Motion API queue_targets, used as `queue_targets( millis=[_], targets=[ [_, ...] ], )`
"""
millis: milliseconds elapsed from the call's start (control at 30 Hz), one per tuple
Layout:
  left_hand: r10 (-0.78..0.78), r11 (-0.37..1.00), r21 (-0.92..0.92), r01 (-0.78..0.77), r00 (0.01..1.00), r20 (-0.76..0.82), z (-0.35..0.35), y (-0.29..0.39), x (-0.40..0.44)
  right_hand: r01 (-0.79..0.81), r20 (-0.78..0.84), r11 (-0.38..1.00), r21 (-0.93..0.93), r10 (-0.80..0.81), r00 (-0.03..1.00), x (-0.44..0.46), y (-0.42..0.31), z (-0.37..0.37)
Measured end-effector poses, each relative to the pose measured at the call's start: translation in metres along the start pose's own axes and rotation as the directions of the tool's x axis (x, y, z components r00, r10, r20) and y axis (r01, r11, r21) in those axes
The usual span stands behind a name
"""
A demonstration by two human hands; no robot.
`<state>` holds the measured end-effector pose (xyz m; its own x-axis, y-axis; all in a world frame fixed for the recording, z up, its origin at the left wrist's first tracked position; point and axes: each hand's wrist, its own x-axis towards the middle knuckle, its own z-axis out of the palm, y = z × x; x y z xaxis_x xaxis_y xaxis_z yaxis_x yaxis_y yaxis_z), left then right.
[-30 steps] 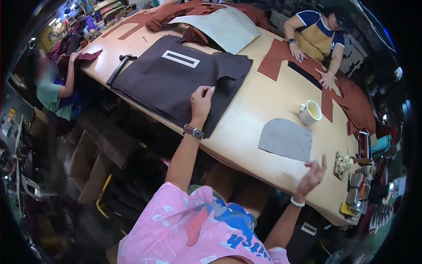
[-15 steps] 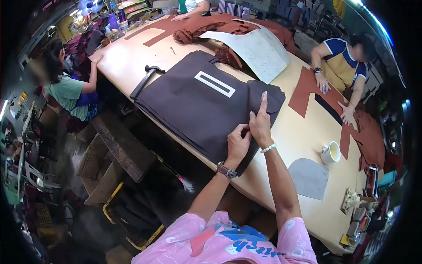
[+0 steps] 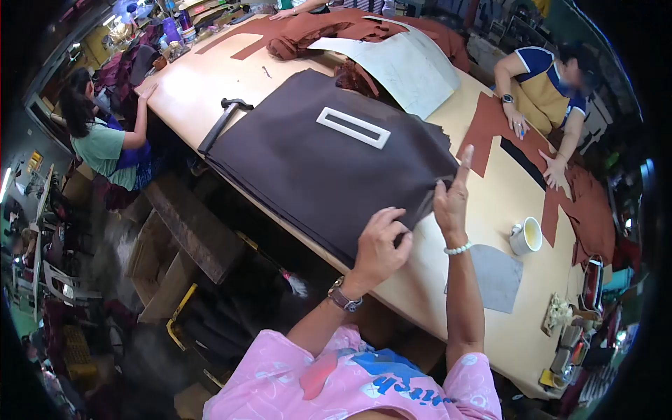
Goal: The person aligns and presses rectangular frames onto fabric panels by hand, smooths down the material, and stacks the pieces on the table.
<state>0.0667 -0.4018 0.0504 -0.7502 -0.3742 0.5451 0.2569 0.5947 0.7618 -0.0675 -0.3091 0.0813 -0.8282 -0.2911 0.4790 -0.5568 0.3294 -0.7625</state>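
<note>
Head view: right hand (image 3: 451, 208) shifted to edge of dark sheets (image 3: 301, 161).

- Table (image 3: 511, 343): top brightly lit; whitish glare on its far-left end.
- Dark cloth (image 3: 301, 154) on table: matte, low contrast.
- Under table: deep shadow, detail lost.
- Tube light (image 3: 595, 35) beyond table's far-right corner: bluish-white, overexposed.
- Wide-lens distortion: table edges bowed, frame corners black.
- Clutter (image 3: 565, 350) right of table: warped, soft.
</note>
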Motion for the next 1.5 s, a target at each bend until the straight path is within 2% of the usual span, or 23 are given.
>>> queue_targets(
  millis=[67, 200, 233, 300, 367, 433, 500, 533, 667, 767, 833, 933, 1000, 1100, 1133, 1233, 1333, 1433, 1500],
  targets=[
    [0.029, 0.999, -0.032, -0.025, 0.993, 0.117, 0.019, 0.015, -0.012, -0.005, -0.057, 0.998, -0.059, 0.002, 0.998, -0.019, 0.005, -0.025],
    [0.094, 0.991, -0.121, -0.054, 0.930, 0.356, 0.060, 0.041, -0.053, -0.357, -0.013, 0.933, 0.045, 0.358, 0.934, -0.054, 0.037, -0.076],
    [0.116, 0.987, -0.151, -0.058, 0.905, 0.410, 0.070, 0.048, -0.064, -0.031, -0.116, 0.953, -0.303, -0.004, 0.993, -0.065, 0.063, -0.081],
    [0.164, 0.978, -0.193, -0.079, 0.864, 0.476, 0.087, 0.058, -0.083, -0.020, -0.130, 0.946, -0.322, -0.023, 0.991, -0.088, 0.087, -0.100],
    [0.207, 0.971, -0.213, -0.108, 0.828, 0.521, 0.094, 0.069, -0.090, -0.120, -0.137, 0.937, -0.328, 0.078, 0.988, -0.102, 0.078, -0.124],
    [0.253, 0.967, -0.155, -0.202, 0.829, 0.498, 0.095, 0.077, -0.088, -0.220, -0.164, 0.916, -0.335, 0.174, 0.971, -0.116, 0.080, -0.148],
    [0.224, 0.973, -0.067, -0.219, 0.846, 0.484, 0.096, 0.080, -0.087, -0.314, -0.210, 0.882, -0.352, 0.253, 0.945, -0.126, 0.090, -0.173],
    [0.203, 0.977, -0.040, -0.210, 0.847, 0.491, 0.096, 0.080, -0.087, -0.183, -0.276, 0.867, -0.464, 0.055, 0.960, -0.132, 0.100, -0.184],
    [0.095, 0.982, 0.088, -0.166, 0.843, 0.529, 0.099, 0.079, -0.091, -0.496, -0.444, 0.701, -0.512, 0.279, 0.852, -0.153, 0.103, -0.224],
    [0.061, 0.962, 0.179, -0.206, 0.802, 0.594, 0.101, 0.079, -0.100, -0.585, -0.511, 0.564, -0.582, 0.306, 0.803, -0.164, 0.111, -0.230],
    [0.092, 0.942, 0.207, -0.266, 0.795, 0.600, 0.103, 0.082, -0.106, -0.597, -0.526, 0.606, -0.526, 0.319, 0.788, -0.164, 0.100, -0.228],
    [0.114, 0.951, 0.164, -0.261, 0.792, 0.600, 0.103, 0.079, -0.109, -0.587, -0.552, 0.671, -0.453, 0.305, 0.776, -0.167, 0.097, -0.225],
    [0.117, 0.966, 0.119, -0.228, 0.801, 0.587, 0.100, 0.077, -0.107, -0.588, -0.560, 0.709, -0.390, 0.325, 0.763, -0.172, 0.087, -0.222],
    [0.102, 0.990, 0.023, -0.138, 0.829, 0.550, 0.098, 0.070, -0.104, -0.517, -0.575, 0.780, -0.353, 0.255, 0.777, -0.190, 0.094, -0.219],
    [0.093, 0.995, -0.016, -0.100, 0.838, 0.538, 0.098, 0.068, -0.104, -0.537, -0.580, 0.775, -0.334, 0.280, 0.765, -0.192, 0.091, -0.218],
    [0.110, 0.994, -0.079, -0.080, 0.833, 0.542, 0.099, 0.066, -0.101, -0.469, -0.594, 0.790, -0.396, 0.169, 0.787, -0.191, 0.102, -0.222],
    [0.127, 0.991, -0.112, -0.078, 0.821, 0.557, 0.104, 0.067, -0.100, -0.526, -0.592, 0.772, -0.359, 0.248, 0.767, -0.175, 0.102, -0.228],
    [0.137, 0.990, -0.098, -0.098, 0.815, 0.562, 0.105, 0.071, -0.099, -0.593, -0.570, 0.667, -0.450, 0.297, 0.766, -0.170, 0.107, -0.232],
    [0.191, 0.979, -0.054, -0.198, 0.786, 0.587, 0.101, 0.071, -0.099, -0.571, -0.607, 0.696, -0.435, 0.241, 0.757, -0.173, 0.107, -0.239]
  ],
)
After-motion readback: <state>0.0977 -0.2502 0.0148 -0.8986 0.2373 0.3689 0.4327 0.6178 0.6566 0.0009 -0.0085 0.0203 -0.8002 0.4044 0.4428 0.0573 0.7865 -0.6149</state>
